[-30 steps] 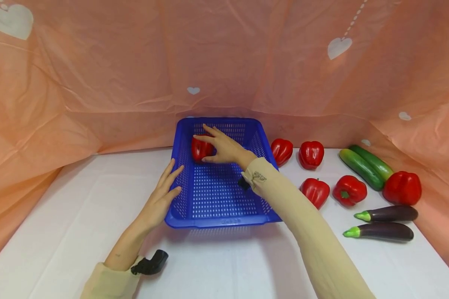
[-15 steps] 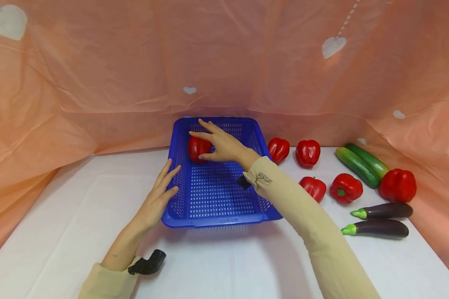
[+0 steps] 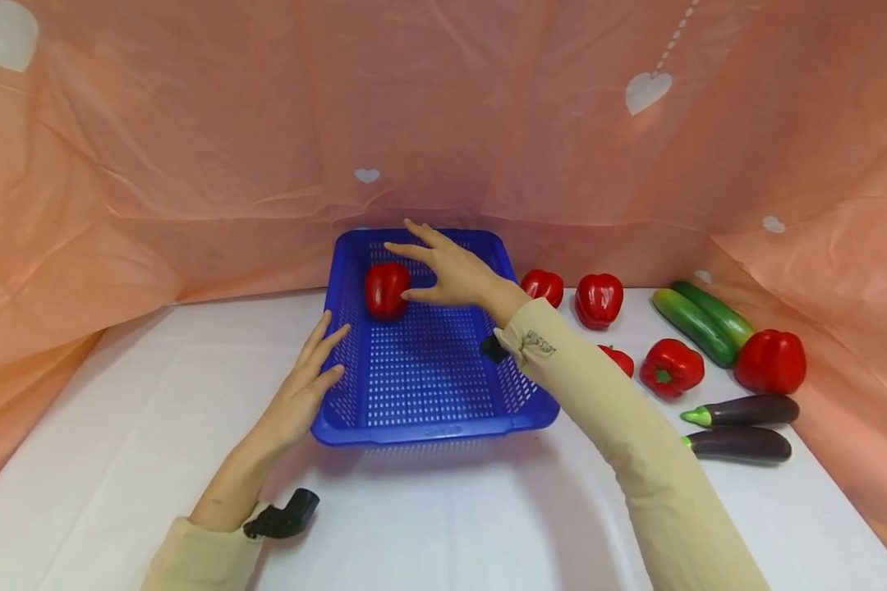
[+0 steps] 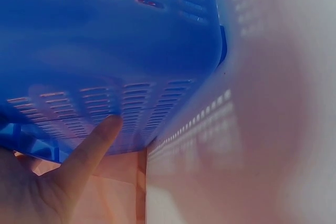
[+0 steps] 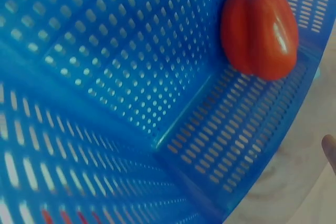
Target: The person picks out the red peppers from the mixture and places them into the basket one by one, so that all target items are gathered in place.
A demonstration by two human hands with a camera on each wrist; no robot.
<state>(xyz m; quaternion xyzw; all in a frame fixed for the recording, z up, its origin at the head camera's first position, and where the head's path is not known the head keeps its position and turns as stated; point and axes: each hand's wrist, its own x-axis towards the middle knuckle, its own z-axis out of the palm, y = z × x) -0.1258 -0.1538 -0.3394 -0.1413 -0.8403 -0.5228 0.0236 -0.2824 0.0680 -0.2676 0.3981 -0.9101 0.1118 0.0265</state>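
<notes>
A blue plastic basket (image 3: 436, 432) with slotted walls stands on the white table. Inside, in its far left corner, lies a red bell pepper (image 3: 387, 291). My right hand (image 3: 447, 271) hovers over the basket just right of that pepper, fingers spread and holding nothing. In the right wrist view the pepper (image 5: 260, 31) rests against the basket wall, with a fingertip (image 5: 331, 148) at the right edge, apart from it. My left hand (image 3: 296, 394) lies along the basket's left side with straight fingers. The left wrist view shows its thumb (image 4: 102, 135) at the slotted wall.
Right of the basket are several more red bell peppers (image 3: 599, 300), one partly hidden by my right sleeve. Farther right lie two cucumbers (image 3: 698, 324), a large red pepper (image 3: 770, 361) and two eggplants (image 3: 742, 443). A peach-coloured curtain (image 3: 429, 107) hangs behind the table.
My right hand has let go of the bell pepper and drawn back from it, up and to the right. The left hand stays at the basket's side. The whole view shifts slightly left.
</notes>
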